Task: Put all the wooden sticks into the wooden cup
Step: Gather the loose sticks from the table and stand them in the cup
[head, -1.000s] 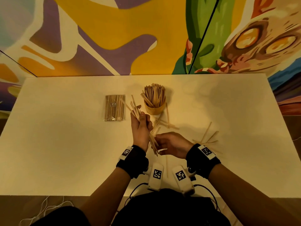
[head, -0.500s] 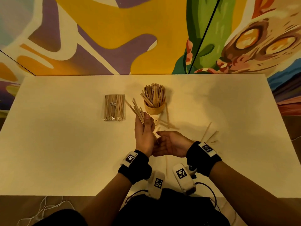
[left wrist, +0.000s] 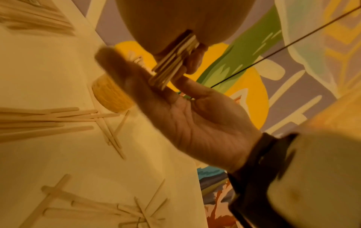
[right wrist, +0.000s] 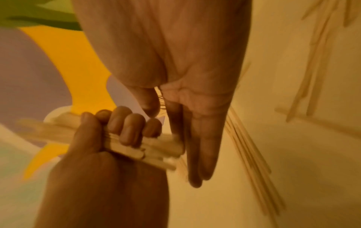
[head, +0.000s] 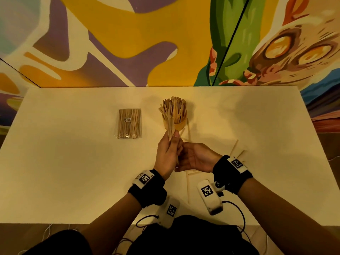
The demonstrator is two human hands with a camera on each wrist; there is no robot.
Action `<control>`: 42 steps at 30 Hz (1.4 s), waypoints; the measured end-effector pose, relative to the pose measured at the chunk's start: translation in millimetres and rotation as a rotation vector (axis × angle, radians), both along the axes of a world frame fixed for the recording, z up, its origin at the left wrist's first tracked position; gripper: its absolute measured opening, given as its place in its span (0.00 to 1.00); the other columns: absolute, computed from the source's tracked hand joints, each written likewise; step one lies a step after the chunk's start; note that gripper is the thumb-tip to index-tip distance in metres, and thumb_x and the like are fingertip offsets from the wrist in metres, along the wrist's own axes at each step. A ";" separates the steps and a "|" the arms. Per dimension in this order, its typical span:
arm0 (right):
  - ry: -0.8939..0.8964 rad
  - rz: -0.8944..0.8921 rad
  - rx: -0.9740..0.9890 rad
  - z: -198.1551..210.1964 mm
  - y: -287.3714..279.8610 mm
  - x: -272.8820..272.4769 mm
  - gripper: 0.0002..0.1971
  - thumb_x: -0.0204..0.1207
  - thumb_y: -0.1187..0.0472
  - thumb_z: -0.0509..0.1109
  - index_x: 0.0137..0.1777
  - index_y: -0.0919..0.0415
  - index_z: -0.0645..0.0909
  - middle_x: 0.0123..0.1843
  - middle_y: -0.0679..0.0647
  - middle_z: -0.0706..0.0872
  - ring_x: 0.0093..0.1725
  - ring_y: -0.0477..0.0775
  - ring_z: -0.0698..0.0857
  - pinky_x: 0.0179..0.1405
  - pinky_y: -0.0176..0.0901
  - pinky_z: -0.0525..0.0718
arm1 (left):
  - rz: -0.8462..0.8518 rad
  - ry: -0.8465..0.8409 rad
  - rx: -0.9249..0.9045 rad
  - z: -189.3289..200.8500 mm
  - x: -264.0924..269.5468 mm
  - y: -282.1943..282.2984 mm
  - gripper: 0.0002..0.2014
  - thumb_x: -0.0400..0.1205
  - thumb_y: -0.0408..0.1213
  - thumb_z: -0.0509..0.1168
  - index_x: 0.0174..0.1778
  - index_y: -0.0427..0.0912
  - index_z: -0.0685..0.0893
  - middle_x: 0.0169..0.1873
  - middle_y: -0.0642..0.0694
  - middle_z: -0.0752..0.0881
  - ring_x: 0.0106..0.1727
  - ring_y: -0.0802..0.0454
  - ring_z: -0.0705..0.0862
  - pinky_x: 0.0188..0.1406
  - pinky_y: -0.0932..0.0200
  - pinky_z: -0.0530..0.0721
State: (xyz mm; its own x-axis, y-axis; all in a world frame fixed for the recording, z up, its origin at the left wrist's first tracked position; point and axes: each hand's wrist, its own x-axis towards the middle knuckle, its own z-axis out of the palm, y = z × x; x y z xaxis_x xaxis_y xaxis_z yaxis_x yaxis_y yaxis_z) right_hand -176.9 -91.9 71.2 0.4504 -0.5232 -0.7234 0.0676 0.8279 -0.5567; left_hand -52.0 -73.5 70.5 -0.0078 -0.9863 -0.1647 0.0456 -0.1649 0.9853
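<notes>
The wooden cup (head: 179, 125) stands mid-table, packed with upright sticks (head: 173, 109). Just in front of it my left hand (head: 168, 152) grips a bundle of wooden sticks (head: 171, 128) whose tips reach up against the cup's front. In the right wrist view its fingers (right wrist: 126, 128) curl round the bundle (right wrist: 134, 148). My right hand (head: 195, 157) is flat and open, with straight fingers (right wrist: 199, 148) against the bundle's near ends (left wrist: 171, 66). Loose sticks (head: 236, 150) lie to the right, and others (head: 188, 183) lie below my hands.
A sealed packet of sticks (head: 129, 123) lies left of the cup. The white table (head: 73, 172) ends at a painted wall behind. More loose sticks (left wrist: 58, 118) lie near the cup (left wrist: 111, 95). Wrist cameras and cables hang by the front edge.
My left hand has carried the bundle forward to the cup and turned it from leaning left to pointing at the cup. My right hand has flattened against the bundle's near ends.
</notes>
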 end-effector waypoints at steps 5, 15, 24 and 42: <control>0.271 -0.042 -0.303 5.5 -18.7 -26.4 0.22 0.85 0.51 0.59 0.61 0.71 0.82 0.51 0.68 0.91 0.50 0.67 0.90 0.51 0.56 0.86 | -0.225 0.089 0.349 -3.6 14.2 11.1 0.14 0.89 0.42 0.54 0.38 0.44 0.69 0.23 0.51 0.65 0.22 0.56 0.61 0.18 0.63 0.61; 0.356 0.281 -0.665 6.4 -18.2 -15.2 0.22 0.87 0.50 0.55 0.55 0.65 0.86 0.45 0.58 0.91 0.44 0.54 0.86 0.50 0.51 0.81 | -0.532 0.133 0.631 -4.2 15.9 31.2 0.18 0.87 0.46 0.60 0.31 0.49 0.68 0.23 0.52 0.62 0.21 0.58 0.57 0.18 0.65 0.54; 0.405 0.125 -0.698 2.7 -23.6 -18.1 0.16 0.86 0.52 0.59 0.57 0.63 0.84 0.49 0.57 0.90 0.41 0.56 0.83 0.43 0.51 0.78 | -0.547 0.107 0.618 1.2 16.8 24.5 0.17 0.86 0.49 0.60 0.32 0.50 0.69 0.23 0.53 0.60 0.21 0.57 0.56 0.21 0.61 0.51; 0.415 0.178 -0.845 -3.9 -11.7 -3.3 0.20 0.74 0.55 0.77 0.27 0.58 0.72 0.23 0.52 0.68 0.22 0.43 0.65 0.25 0.37 0.66 | -0.560 0.168 0.682 10.9 16.0 19.8 0.20 0.86 0.44 0.61 0.26 0.48 0.72 0.21 0.51 0.61 0.18 0.58 0.58 0.17 0.67 0.55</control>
